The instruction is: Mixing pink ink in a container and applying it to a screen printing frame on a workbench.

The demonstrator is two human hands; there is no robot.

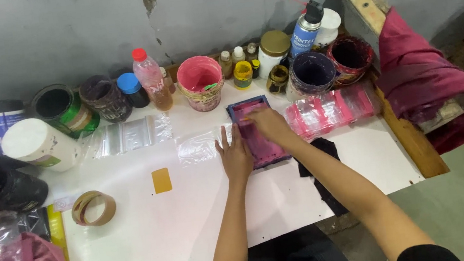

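A small blue-framed printing screen stained pink lies on the white table. My left hand rests flat with fingers apart against the frame's left edge, holding it down. My right hand lies on top of the screen, fingers closed around something I cannot make out. A clear plastic bag lies partly under the frame at its left. A stack of clear bags printed pink sits just right of the frame.
Paint pots, bottles and a spray can line the back wall, with a pink bucket in the middle. More clear bags, a tape roll, a yellow card, a black cloth and red cloth at right.
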